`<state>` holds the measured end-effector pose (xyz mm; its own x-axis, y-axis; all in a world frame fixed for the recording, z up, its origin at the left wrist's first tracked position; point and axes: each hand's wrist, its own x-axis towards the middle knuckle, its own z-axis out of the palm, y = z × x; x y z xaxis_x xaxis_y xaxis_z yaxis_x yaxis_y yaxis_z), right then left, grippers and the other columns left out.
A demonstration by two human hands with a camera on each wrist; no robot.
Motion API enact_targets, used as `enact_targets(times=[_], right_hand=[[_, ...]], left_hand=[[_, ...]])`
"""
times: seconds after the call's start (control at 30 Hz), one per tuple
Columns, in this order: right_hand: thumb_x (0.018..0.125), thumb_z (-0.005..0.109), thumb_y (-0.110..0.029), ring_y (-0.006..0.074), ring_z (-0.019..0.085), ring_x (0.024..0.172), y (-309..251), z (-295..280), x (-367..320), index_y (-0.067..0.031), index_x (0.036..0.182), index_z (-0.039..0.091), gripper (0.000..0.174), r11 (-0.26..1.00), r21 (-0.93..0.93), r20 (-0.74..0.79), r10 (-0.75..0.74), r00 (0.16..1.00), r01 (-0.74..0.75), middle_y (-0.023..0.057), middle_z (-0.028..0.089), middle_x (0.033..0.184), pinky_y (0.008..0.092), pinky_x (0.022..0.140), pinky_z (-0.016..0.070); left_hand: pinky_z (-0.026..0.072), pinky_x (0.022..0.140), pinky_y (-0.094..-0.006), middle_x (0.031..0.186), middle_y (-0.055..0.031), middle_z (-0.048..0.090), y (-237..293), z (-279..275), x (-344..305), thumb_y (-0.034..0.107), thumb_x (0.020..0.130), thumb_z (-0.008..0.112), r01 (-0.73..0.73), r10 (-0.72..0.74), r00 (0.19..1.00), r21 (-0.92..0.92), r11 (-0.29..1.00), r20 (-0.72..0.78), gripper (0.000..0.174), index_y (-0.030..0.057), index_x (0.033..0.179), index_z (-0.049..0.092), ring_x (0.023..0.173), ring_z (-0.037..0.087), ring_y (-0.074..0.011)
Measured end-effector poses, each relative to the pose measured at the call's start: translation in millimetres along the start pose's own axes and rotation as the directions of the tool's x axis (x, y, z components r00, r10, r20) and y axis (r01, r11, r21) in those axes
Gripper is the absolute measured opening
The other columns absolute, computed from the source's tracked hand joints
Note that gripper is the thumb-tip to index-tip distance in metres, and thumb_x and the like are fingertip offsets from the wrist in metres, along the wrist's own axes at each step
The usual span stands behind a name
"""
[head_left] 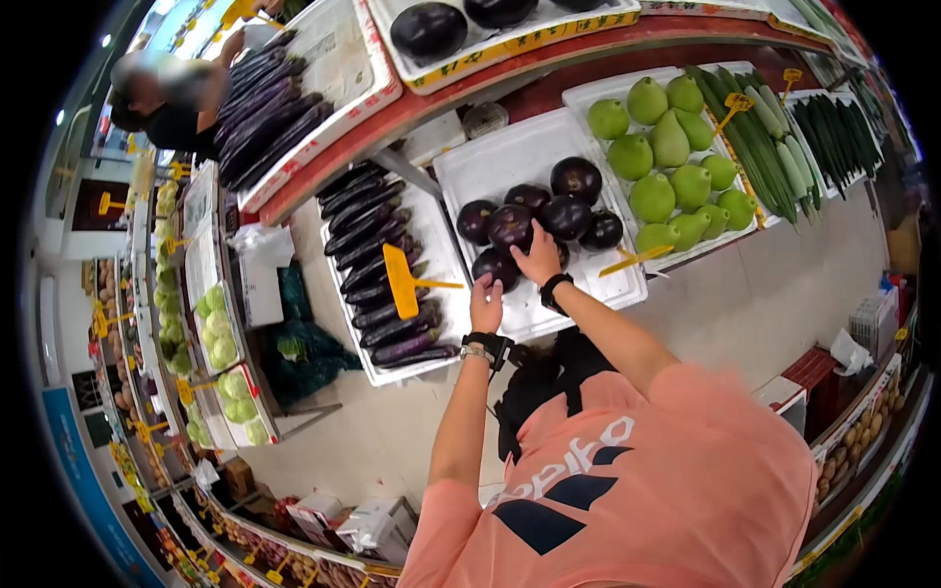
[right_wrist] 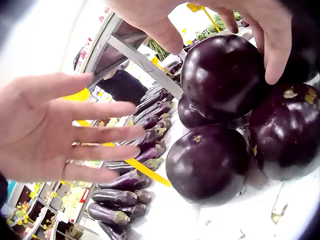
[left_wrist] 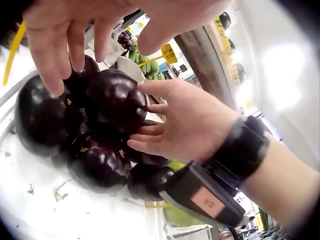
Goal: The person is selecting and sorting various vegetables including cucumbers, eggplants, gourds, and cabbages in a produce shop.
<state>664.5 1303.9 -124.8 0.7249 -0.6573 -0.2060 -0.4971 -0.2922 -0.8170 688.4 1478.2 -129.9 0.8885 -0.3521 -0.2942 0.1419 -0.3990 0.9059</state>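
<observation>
Several round, glossy dark-purple eggplants are heaped in a white tray [head_left: 461,181]. My right hand [head_left: 539,260] grips a round eggplant [head_left: 511,227] on the near side of the heap. In the right wrist view, its thumb and fingers span the held eggplant [right_wrist: 222,75] from both sides. My left hand [right_wrist: 65,127] hangs beside the heap with its fingers straight and spread, holding nothing. Close by it in the head view is another round eggplant [head_left: 496,269] at the near left of the heap. In the left wrist view the left fingers [left_wrist: 47,60] overlap a round eggplant [left_wrist: 47,117].
Long eggplants [head_left: 377,265] fill the tray on the left, under a yellow price tag [head_left: 402,282]. Green gourds [head_left: 671,137] lie to the right, with another yellow tag [head_left: 632,260] at the tray's corner. A red-edged shelf [head_left: 549,67] overhangs the back. Another person [head_left: 167,93] stands far left.
</observation>
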Motion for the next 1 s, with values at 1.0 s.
enact_targets(times=[1.0], right_hand=[[0.075,0.082,-0.022,0.0385,0.047,0.127,-19,-21,-43,-0.0054,0.149,0.027,0.094,0.956,0.249,0.061,-0.174,0.983,0.154,0.0217,0.045,0.141,0.043,0.107,0.0384]], left_hand=[[0.0465,0.097,-0.0343,0.129,-0.0188,0.053,41,-9,65,0.018,0.096,0.062,0.178,-0.082,0.966,-0.4,0.899,0.247,0.059,0.0029,0.144,0.031,0.115,0.055,-0.0235]])
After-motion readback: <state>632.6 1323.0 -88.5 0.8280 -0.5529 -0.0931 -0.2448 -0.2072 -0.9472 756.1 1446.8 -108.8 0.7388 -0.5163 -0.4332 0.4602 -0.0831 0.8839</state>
